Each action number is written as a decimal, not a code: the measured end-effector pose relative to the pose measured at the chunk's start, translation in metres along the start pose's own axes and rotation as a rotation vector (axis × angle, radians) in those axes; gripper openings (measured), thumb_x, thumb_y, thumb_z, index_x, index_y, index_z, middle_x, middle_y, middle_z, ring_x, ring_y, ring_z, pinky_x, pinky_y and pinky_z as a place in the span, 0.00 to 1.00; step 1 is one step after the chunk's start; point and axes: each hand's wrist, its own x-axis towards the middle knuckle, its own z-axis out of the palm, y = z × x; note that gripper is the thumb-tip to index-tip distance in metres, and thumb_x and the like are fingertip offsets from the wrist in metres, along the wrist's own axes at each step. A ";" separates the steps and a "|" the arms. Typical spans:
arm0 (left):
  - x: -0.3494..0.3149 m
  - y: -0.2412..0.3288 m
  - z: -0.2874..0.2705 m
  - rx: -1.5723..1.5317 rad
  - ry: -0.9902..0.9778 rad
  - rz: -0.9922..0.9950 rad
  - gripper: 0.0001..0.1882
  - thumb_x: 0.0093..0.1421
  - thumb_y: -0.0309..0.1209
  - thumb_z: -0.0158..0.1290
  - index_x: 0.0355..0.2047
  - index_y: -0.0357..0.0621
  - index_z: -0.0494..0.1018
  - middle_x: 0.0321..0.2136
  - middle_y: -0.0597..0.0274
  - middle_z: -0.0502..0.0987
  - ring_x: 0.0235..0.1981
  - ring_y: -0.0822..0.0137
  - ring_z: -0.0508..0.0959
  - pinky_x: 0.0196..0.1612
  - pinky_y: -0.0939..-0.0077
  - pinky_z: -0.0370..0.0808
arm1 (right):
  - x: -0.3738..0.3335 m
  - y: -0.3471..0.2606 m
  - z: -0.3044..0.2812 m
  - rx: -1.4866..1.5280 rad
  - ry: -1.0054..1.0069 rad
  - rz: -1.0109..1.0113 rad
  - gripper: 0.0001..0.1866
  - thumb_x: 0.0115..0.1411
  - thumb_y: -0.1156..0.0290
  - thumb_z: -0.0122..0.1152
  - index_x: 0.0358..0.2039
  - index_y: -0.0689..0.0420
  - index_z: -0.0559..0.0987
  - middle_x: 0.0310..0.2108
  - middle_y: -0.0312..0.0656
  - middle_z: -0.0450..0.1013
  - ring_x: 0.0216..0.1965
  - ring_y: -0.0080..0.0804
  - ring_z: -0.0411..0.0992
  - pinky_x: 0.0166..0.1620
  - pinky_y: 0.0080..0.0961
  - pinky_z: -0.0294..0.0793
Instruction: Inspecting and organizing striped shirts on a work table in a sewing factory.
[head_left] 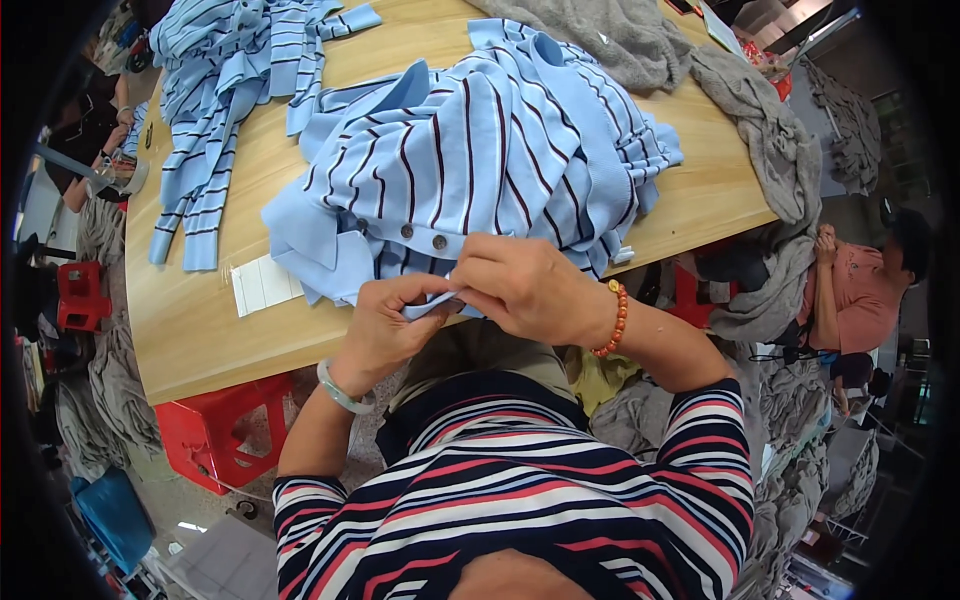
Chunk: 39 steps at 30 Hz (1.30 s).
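A light blue knit cardigan [450, 150] with dark and white stripes lies bunched on the wooden table in front of me. Dark buttons [407, 231] run along its plain blue placket. At the table's near edge my left hand [392, 325] pinches a fold of the blue edge between thumb and fingers. My right hand [520, 290] is closed against the same edge, its fingertips meeting those of the left. Whether anything small sits between the right fingertips is hidden.
More striped blue knitwear [215, 90] lies at the far left of the table [200, 340], and grey knitwear [760, 150] drapes over its right side. A white paper slip [262, 287] is beside the cardigan. A red stool [225, 430] stands below; other people [860, 280] sit nearby.
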 end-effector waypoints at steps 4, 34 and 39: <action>-0.001 -0.006 0.008 0.325 0.034 0.157 0.12 0.44 0.18 0.55 0.32 0.39 0.76 0.22 0.59 0.76 0.21 0.70 0.73 0.26 0.79 0.68 | -0.009 -0.003 0.004 0.085 0.072 -0.084 0.08 0.50 0.80 0.62 0.31 0.60 0.75 0.29 0.42 0.69 0.28 0.42 0.72 0.30 0.32 0.71; 0.010 -0.011 0.021 -0.385 0.253 0.096 0.05 0.56 0.21 0.59 0.34 0.33 0.78 0.30 0.65 0.79 0.30 0.78 0.75 0.37 0.82 0.71 | -0.019 -0.013 0.016 -0.300 0.244 -0.057 0.11 0.51 0.75 0.53 0.35 0.64 0.70 0.29 0.45 0.67 0.30 0.39 0.72 0.30 0.27 0.74; 0.013 -0.010 0.022 -0.315 0.262 0.067 0.06 0.56 0.22 0.59 0.34 0.33 0.78 0.30 0.65 0.79 0.29 0.78 0.74 0.36 0.83 0.71 | -0.021 -0.010 0.015 -0.336 0.255 -0.067 0.10 0.51 0.75 0.53 0.34 0.64 0.70 0.29 0.45 0.67 0.30 0.39 0.72 0.32 0.29 0.74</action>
